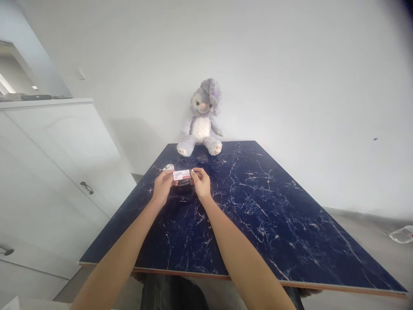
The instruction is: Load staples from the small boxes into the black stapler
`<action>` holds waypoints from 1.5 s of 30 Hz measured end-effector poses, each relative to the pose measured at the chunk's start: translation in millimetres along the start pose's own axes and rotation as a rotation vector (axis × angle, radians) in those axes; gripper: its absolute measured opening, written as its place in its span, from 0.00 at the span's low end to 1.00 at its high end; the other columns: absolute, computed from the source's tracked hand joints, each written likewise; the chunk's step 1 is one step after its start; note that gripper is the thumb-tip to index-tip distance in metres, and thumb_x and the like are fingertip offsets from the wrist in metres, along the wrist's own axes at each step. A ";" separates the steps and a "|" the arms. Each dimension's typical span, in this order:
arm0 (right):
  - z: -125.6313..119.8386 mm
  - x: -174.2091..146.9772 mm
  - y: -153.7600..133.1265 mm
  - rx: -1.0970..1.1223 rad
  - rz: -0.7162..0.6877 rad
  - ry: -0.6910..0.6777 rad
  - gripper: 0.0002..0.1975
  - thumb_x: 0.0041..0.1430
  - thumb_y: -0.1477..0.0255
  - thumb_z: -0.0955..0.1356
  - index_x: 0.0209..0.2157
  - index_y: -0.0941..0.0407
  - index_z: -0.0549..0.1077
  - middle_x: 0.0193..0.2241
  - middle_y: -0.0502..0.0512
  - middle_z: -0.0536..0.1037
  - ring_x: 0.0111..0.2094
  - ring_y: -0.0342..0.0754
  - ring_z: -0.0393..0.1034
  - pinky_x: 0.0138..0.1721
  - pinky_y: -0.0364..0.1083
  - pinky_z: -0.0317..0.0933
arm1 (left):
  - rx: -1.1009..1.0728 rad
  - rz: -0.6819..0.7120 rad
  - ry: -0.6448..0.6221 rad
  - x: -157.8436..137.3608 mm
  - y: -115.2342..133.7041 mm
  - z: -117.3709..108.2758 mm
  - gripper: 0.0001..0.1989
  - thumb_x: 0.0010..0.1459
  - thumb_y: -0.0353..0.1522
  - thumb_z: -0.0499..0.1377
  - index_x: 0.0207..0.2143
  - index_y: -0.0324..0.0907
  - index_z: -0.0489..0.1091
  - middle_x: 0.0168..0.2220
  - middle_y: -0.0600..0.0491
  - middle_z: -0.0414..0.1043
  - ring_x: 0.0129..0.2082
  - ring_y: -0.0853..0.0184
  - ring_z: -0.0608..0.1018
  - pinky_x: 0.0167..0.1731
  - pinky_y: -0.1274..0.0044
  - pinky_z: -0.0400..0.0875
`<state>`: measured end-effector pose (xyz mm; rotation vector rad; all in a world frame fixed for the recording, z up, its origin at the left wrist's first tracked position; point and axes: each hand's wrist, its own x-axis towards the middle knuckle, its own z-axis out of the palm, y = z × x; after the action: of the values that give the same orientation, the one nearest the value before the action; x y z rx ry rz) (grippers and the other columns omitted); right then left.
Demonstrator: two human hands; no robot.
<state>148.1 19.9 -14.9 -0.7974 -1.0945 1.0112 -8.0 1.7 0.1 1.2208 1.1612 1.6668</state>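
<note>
Two bare hands hold a small white box over a dark blue marbled table (pixel 274 224).

From the left: a white cabinet (pixel 58 172) stands well off to the left of the hands, its dark handle showing. Just beyond the left hand (pixel 163 185) a small white-and-red item (pixel 168 167) lies on the tabletop, too small to identify. The left hand grips the left end of the small white box (pixel 181 175) with curled fingers; the right hand (pixel 201 183) pinches its right end. The box's long axis runs left to right between the hands, its broad face toward the camera. It carries a reddish mark and faint print, too small to read. A dark object beneath it is mostly hidden. Beyond the hands, a grey plush rabbit (pixel 202 118) sits against the wall.
</note>
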 end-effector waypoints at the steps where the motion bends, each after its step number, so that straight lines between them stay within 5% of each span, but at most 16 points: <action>1: -0.1 0.4 0.4 0.014 0.011 -0.002 0.13 0.56 0.62 0.67 0.39 0.56 0.73 0.22 0.47 0.74 0.22 0.45 0.69 0.26 0.43 0.67 | 0.004 -0.001 0.000 0.1 0.3 -0.3 0.17 0.51 0.39 0.67 0.40 0.39 0.74 0.37 0.49 0.79 0.25 0.71 0.75 0.29 0.76 0.75; 12: -1.2 2.3 0.3 0.102 0.065 0.031 0.17 0.55 0.61 0.69 0.39 0.58 0.80 0.33 0.55 0.82 0.29 0.47 0.74 0.34 0.46 0.70 | 0.072 -0.023 -0.106 -5.1 8.8 0.9 0.25 0.49 0.40 0.70 0.47 0.39 0.72 0.39 0.47 0.80 0.34 0.64 0.82 0.42 0.68 0.79; 19: -1.6 -2.4 0.3 -0.176 -0.199 -0.063 0.15 0.58 0.69 0.67 0.45 0.54 0.80 0.45 0.54 0.79 0.40 0.47 0.73 0.45 0.45 0.67 | 0.077 0.028 -0.118 -7.4 10.2 2.2 0.23 0.49 0.41 0.70 0.45 0.40 0.71 0.40 0.47 0.80 0.35 0.62 0.82 0.43 0.66 0.79; 24: 1.2 -5.7 -1.3 -0.548 -0.312 0.110 0.17 0.62 0.71 0.63 0.50 0.56 0.74 0.47 0.58 0.74 0.48 0.51 0.69 0.54 0.50 0.62 | 0.155 0.145 0.197 11.1 2.1 -12.8 0.21 0.54 0.41 0.65 0.47 0.41 0.72 0.34 0.50 0.79 0.30 0.65 0.81 0.36 0.72 0.78; 29: -0.4 -6.1 5.8 -0.839 -0.065 0.257 0.26 0.57 0.73 0.65 0.58 0.61 0.66 0.54 0.67 0.68 0.51 0.59 0.67 0.53 0.54 0.61 | 0.479 0.116 0.473 27.9 -7.3 -43.1 0.15 0.57 0.42 0.60 0.41 0.42 0.70 0.32 0.52 0.77 0.27 0.65 0.79 0.33 0.72 0.75; 32: -1.0 -7.5 8.0 -0.918 -0.014 0.189 0.31 0.54 0.74 0.65 0.61 0.62 0.62 0.55 0.69 0.67 0.50 0.60 0.67 0.51 0.54 0.61 | 0.929 0.051 0.349 26.1 -9.9 -51.4 0.09 0.54 0.39 0.61 0.33 0.43 0.73 0.34 0.49 0.77 0.34 0.58 0.79 0.41 0.66 0.73; 34: -0.9 -8.6 7.7 -0.970 -0.016 0.195 0.35 0.53 0.75 0.66 0.63 0.64 0.58 0.54 0.70 0.68 0.51 0.62 0.65 0.52 0.55 0.60 | 1.135 0.124 0.233 23.3 -9.2 -50.1 0.06 0.53 0.35 0.61 0.32 0.43 0.75 0.36 0.47 0.77 0.41 0.53 0.78 0.47 0.62 0.70; 38: -0.4 -10.7 5.8 -1.054 0.008 0.182 0.39 0.51 0.76 0.66 0.65 0.69 0.54 0.50 0.73 0.70 0.51 0.65 0.64 0.54 0.57 0.57 | 1.104 0.342 0.104 17.0 2.2 -38.5 0.13 0.55 0.26 0.54 0.39 0.43 0.75 0.43 0.47 0.78 0.44 0.58 0.78 0.49 0.67 0.70; 42: 1.2 -13.8 6.6 -1.085 -0.053 0.073 0.37 0.52 0.75 0.65 0.64 0.69 0.56 0.49 0.73 0.71 0.51 0.64 0.64 0.55 0.57 0.56 | 1.083 0.402 -0.250 6.6 16.0 -26.8 0.19 0.52 0.28 0.59 0.48 0.46 0.74 0.46 0.50 0.78 0.44 0.58 0.78 0.48 0.69 0.71; 45: 2.4 -14.9 8.1 -1.075 -0.096 -0.003 0.33 0.53 0.75 0.65 0.62 0.69 0.60 0.49 0.72 0.73 0.51 0.63 0.65 0.55 0.56 0.57 | 1.148 0.384 -0.314 1.3 16.5 -24.0 0.24 0.51 0.28 0.63 0.52 0.48 0.72 0.47 0.50 0.79 0.47 0.54 0.78 0.50 0.66 0.70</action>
<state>141.9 8.9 -26.5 -1.5612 -1.6676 0.2671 -32.4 -7.7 12.9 2.4108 1.8145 0.8870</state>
